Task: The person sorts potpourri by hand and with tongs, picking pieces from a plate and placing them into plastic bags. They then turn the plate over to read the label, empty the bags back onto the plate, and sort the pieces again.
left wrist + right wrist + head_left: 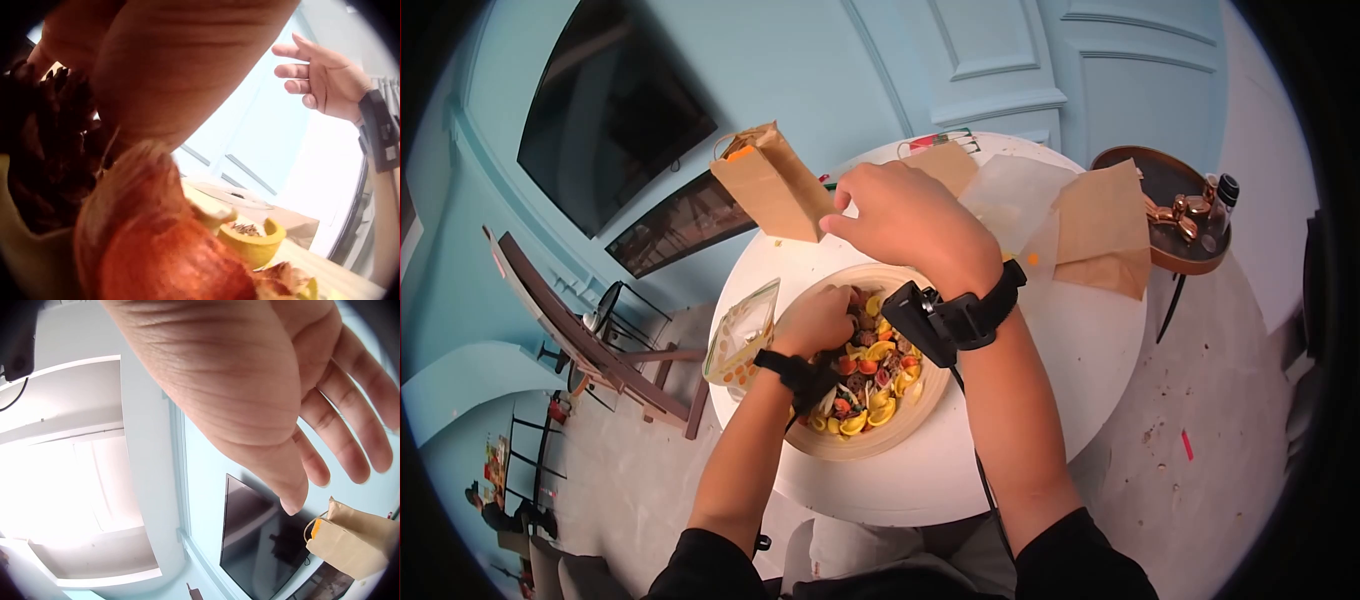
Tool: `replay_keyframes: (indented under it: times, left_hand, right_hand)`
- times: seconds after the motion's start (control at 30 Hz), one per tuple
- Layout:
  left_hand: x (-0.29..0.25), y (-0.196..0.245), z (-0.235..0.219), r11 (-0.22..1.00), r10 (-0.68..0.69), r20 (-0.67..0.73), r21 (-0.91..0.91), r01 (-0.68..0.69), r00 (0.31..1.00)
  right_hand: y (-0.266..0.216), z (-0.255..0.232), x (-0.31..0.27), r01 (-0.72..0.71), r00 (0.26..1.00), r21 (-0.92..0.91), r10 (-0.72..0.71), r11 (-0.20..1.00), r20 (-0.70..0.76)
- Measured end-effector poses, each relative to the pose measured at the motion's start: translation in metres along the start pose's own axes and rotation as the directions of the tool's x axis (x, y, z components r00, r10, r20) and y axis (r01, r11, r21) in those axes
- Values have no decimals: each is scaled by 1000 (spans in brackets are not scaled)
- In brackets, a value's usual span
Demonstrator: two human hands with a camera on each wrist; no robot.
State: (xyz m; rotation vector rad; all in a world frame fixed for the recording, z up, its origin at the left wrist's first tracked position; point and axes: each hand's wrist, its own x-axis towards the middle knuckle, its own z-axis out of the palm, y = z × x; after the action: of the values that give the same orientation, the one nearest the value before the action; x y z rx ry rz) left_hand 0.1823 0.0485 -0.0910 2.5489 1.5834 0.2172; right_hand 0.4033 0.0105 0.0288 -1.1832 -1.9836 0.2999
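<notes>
In the head view a round wooden bowl (840, 447) holds yellow peel-like pieces (882, 412), reddish pieces and dark cones. My left hand (815, 320) reaches into its far left part, fingers bent down. The left wrist view has that hand (181, 62) around a dark pine cone (44, 156), its fingertips mostly hidden, beside a reddish, papery bulb-like piece (169, 250) and a yellow cup-shaped peel (253, 247). My right hand (915, 220) hangs above the table beyond the bowl, fingers loosely bent and holding nothing; the right wrist view shows the same hand (262, 394).
On the white round table (1040, 390), a brown paper bag (775, 190) stands beyond the bowl and a patterned clear pouch (742, 335) lies left. Flat brown paper (1105, 230) and a translucent sheet (1015, 195) lie right. A side tray (1125, 170) holds a bottle (1222, 205).
</notes>
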Motion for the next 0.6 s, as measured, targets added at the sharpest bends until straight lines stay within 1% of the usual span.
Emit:
replay_keyframes:
  times: [0.03,0.13,0.2,0.27,0.33,0.4,0.43,0.53,0.6]
  left_hand:
    - [-4,9,-7,998,52,9,-42,-52,999]
    - [-11,29,-25,987,-44,138,-146,64,989]
    - [-15,26,-26,947,-51,149,-307,95,988]
    - [-21,24,-28,868,-55,146,-481,119,988]
    - [-28,26,-34,744,-59,129,-656,130,990]
    - [-32,28,-37,645,-53,105,-755,115,993]
    - [-34,28,-38,591,-51,93,-800,105,994]
    - [-42,34,-39,494,-83,86,-862,116,993]
    - [-42,31,-37,579,-123,67,-805,127,990]
  right_hand:
    - [1,-2,0,-5,1000,-2,5,1000,5]
    - [1,-4,-3,-1,1000,17,1,1000,-22]
    - [3,-3,-2,4,1000,10,-4,1000,-23]
    - [3,-2,-1,1,1000,2,-1,1000,-20]
    - [2,-1,0,-12,1000,-8,12,1000,-13]
    - [2,0,-1,-2,1000,1,2,1000,-21]
    - [2,1,-1,3,1000,4,-3,1000,-25]
    - [2,1,-1,5,1000,2,-5,1000,-23]
    - [3,2,0,20,999,-8,-20,1000,-25]
